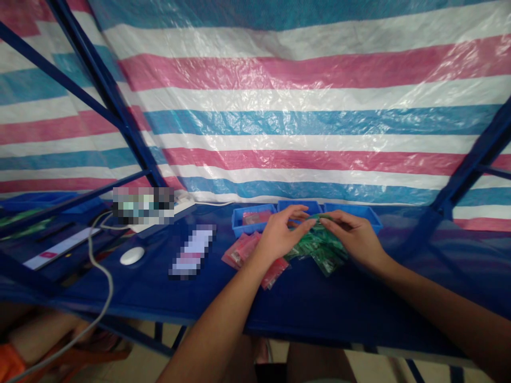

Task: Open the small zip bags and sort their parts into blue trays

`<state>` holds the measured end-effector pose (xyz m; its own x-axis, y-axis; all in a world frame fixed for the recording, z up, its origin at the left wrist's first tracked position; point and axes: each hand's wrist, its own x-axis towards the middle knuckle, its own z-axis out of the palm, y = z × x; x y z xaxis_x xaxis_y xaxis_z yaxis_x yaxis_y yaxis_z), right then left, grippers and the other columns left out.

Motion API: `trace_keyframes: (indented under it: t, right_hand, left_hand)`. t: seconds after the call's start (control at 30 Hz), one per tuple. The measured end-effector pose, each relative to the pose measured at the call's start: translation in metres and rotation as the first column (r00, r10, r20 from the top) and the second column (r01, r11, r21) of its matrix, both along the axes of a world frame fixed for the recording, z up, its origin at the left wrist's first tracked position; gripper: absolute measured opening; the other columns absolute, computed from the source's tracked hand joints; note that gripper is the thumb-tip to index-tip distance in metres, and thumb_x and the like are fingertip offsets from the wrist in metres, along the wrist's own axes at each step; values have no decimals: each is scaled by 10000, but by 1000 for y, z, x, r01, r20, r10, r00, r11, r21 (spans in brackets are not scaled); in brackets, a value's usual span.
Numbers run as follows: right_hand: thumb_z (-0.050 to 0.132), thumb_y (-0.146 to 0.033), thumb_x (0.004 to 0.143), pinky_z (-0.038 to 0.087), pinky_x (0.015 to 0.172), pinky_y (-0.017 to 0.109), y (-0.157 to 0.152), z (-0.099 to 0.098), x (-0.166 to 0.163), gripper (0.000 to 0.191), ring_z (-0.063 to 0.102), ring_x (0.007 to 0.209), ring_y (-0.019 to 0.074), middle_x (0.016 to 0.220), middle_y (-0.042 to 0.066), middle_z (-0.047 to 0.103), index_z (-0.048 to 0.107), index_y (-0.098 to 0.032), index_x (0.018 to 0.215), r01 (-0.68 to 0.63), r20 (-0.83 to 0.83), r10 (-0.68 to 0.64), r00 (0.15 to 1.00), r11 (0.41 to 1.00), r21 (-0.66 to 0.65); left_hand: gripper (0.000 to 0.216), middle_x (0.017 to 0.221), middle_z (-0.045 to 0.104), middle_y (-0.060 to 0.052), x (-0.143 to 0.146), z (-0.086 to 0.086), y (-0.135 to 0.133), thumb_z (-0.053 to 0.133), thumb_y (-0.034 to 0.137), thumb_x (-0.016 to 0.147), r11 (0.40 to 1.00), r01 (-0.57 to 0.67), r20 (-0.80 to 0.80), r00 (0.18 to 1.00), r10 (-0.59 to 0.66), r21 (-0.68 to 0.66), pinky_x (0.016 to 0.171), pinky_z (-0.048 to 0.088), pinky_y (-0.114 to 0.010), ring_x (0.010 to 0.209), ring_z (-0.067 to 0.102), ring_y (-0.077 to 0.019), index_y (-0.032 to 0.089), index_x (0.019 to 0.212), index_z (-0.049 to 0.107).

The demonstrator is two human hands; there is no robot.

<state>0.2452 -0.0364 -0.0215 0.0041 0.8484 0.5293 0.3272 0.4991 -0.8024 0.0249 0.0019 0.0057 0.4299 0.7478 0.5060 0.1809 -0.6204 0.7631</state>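
Both my hands meet over a pile of green plastic bags (329,252) on the blue table. My left hand (285,231) pinches the edge of a green plastic bag (318,218) between thumb and fingers. On the other side of that bag, my right hand (353,234) grips it too, fingertips close to the left ones. Whatever the bag contains is too small to tell. Pink plastic bags (243,250) lie beside and partly under my left wrist, with small items inside that I cannot make out.
Behind my hands stand three blue bins: a left bin (235,226) holding pink bags, a middle bin (299,205) and a right bin (373,218). Leftward lie a blurred-out phone-like object (194,252), a white mouse (132,256) and a white cable (107,287). Another person's arm (43,332) shows lower left.
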Motion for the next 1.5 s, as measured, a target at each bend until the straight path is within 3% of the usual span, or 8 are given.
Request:
trace_keyframes:
  t: [0.37,0.47,0.6,0.73,0.97,1.17,1.3,1.5]
  right_hand:
    - [900,-443,805,603,843,350,-1,-4,-9,321,757,897,221,973,37,812,766,-254,1028,-233,-307,176,936,959,-162]
    - [918,-416,790,603,791,336,1,-5,-9,405,751,877,212,1008,30,805,718,-268,1109,-277,-392,185,901,942,-191]
    - [922,-387,787,553,647,274,-1,-4,-8,624,683,698,148,940,-17,774,625,-330,1334,-294,-502,149,852,929,-225]
    - [901,-424,798,480,561,250,-3,-2,-9,523,599,623,115,944,9,759,721,-280,1268,-283,-522,109,846,922,-266]
    - [737,-594,914,518,592,293,-6,3,-11,391,657,750,191,913,56,740,803,-231,1046,-303,-449,146,881,905,-300]
    - [794,-578,869,553,678,329,-14,11,-8,387,623,744,189,869,36,684,813,-247,1069,-13,-150,-3,989,994,-105]
    - [870,-541,796,596,787,366,-12,11,-11,389,704,874,226,1041,58,754,790,-247,1037,-137,-241,103,965,982,-127]
    - [885,-494,805,574,708,324,-3,2,-8,506,721,815,208,940,8,781,685,-295,1225,-210,-419,114,901,959,-190]
  left_hand:
    - [215,994,783,-66,3,-11,3,737,316,928,999,-13,-32,999,14,30,801,588,-293,895,743,-192,171,1084,707]
    - [305,1117,748,-90,2,-4,-5,711,273,934,986,-13,-46,999,21,168,841,604,-325,988,729,-208,189,1223,656]
    - [537,1488,576,-147,-1,2,-13,811,346,873,890,67,-144,990,-1,450,1159,508,-477,1395,558,-304,235,1365,625]
    - [341,1512,594,-98,-3,1,-8,675,210,977,836,119,-220,975,2,535,1202,476,-479,1433,546,-265,276,1311,689]
    - [186,1183,757,-100,-3,-2,-5,624,246,1016,866,61,-169,985,27,496,1046,557,-404,1168,700,-238,205,1161,732]
    - [157,980,740,-64,2,1,-10,650,244,963,929,-64,-70,993,96,366,873,572,-326,887,704,-186,179,1100,692]
    - [335,934,735,-24,5,-2,-11,666,233,951,970,11,-70,998,6,244,809,567,-282,803,687,-148,192,1279,609]
    - [554,1285,684,-118,4,-4,-11,764,337,916,942,46,-117,993,-7,333,991,578,-391,1159,681,-245,234,1423,568]
